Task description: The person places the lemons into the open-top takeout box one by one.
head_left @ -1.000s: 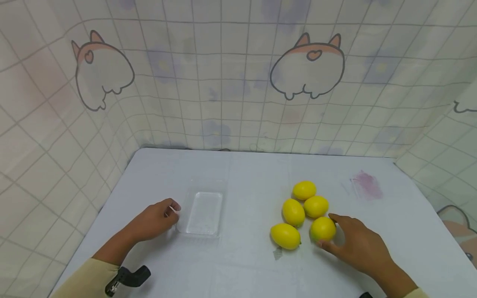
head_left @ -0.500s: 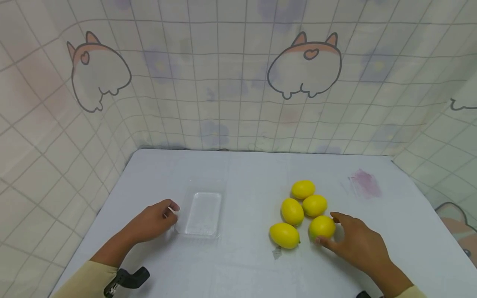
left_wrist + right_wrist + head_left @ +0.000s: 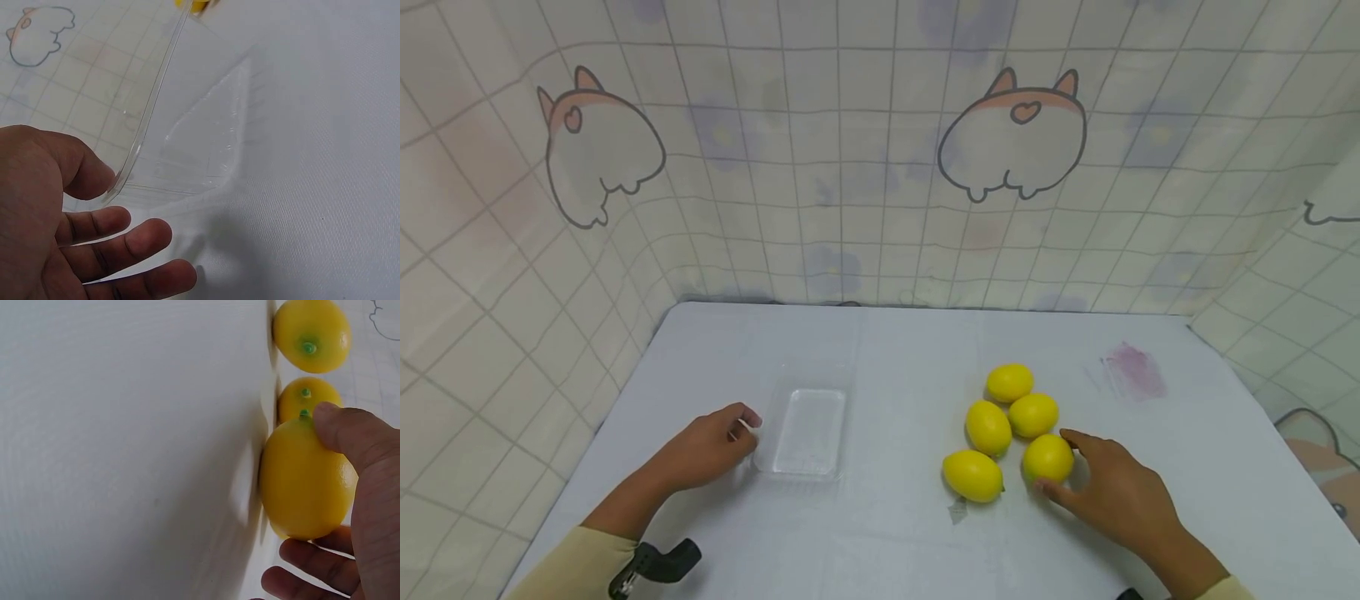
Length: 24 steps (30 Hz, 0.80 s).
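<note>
My left hand (image 3: 711,446) is at the left side of a clear plastic container (image 3: 811,433). The left wrist view shows its thumb on the rim of the container (image 3: 150,115), with several bent fingers just below the corner. On the right, my right hand (image 3: 1112,487) holds the nearest right-hand lemon (image 3: 1048,459) between thumb and fingers. In the right wrist view the thumb presses by the green stem end of this lemon (image 3: 306,478), and fingertips reach its opposite end. Another lemon (image 3: 973,476) lies to its left.
Behind the held lemon sit three more lemons: one at the middle right (image 3: 1034,415), one left of it (image 3: 988,428) and one farthest back (image 3: 1010,382). A pink stain (image 3: 1133,371) marks the white table (image 3: 910,367). A patterned curtain (image 3: 865,167) hangs behind.
My right thumb and fingers have settled slightly closer on the lemon. My left hand and the container stay in place; the whole view has shifted a little.
</note>
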Tool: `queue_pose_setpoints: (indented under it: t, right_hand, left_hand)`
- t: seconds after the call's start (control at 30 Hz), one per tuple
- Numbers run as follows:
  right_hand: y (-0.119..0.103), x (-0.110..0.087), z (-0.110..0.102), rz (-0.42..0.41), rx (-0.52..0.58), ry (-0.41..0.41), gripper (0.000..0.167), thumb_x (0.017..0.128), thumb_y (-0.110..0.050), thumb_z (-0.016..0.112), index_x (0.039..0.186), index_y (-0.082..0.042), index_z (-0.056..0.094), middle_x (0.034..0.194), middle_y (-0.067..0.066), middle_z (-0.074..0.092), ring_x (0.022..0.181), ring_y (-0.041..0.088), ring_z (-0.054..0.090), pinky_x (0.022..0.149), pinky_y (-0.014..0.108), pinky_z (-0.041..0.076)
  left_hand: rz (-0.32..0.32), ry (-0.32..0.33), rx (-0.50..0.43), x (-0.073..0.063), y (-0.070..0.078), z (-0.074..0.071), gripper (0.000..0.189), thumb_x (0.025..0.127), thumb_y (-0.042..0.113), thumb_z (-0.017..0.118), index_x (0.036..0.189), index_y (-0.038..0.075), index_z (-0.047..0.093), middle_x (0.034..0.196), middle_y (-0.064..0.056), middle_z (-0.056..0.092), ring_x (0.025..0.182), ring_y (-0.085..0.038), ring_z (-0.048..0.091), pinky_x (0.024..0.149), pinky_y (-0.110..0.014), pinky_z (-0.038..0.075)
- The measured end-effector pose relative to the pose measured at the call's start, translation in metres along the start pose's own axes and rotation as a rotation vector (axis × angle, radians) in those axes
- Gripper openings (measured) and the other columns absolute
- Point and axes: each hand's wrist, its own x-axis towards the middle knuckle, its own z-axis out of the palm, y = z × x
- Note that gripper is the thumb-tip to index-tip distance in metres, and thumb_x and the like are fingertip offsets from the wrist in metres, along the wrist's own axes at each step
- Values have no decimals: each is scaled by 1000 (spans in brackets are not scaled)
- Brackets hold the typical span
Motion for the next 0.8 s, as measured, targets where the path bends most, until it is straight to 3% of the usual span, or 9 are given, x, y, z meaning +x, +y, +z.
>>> queue_pose_setpoints:
  t: [0.17, 0.53, 0.7, 0.8]
  right_hand:
    - [0, -2, -3, -31, 28, 6, 91, 80, -69, 75, 146, -11, 53, 139, 21, 58, 125, 46, 54, 88, 67, 47]
    - [7, 2, -5, -25, 111, -51, 93, 78, -68, 77, 149, -12, 52, 144, 21, 55, 129, 47, 50, 95, 68, 44]
    - [12, 3, -6, -61, 160, -60, 91, 77, -64, 80, 148, -13, 54, 140, 21, 58, 106, 36, 65, 85, 57, 53]
    - [15, 3, -7, -68, 186, -65, 91, 77, -63, 81, 149, -15, 53, 138, 22, 59, 98, 30, 66, 81, 54, 55]
  left_hand:
    - [-2, -1, 0, 1, -2, 1, 29, 98, 22, 60, 121, 5, 62, 98, -3, 67, 81, -16, 60, 66, -36, 52]
    - [5, -8, -6, 2, -1, 0, 29, 99, 22, 59, 122, 5, 62, 99, -3, 67, 82, -16, 61, 66, -36, 52]
    - [-3, -6, -1, 3, 0, 1, 29, 99, 22, 59, 122, 5, 62, 99, -3, 67, 82, -17, 61, 66, -35, 52]
    - [5, -7, -4, 3, 0, 1, 29, 99, 22, 59, 122, 5, 62, 99, -3, 67, 82, -17, 61, 66, -36, 52]
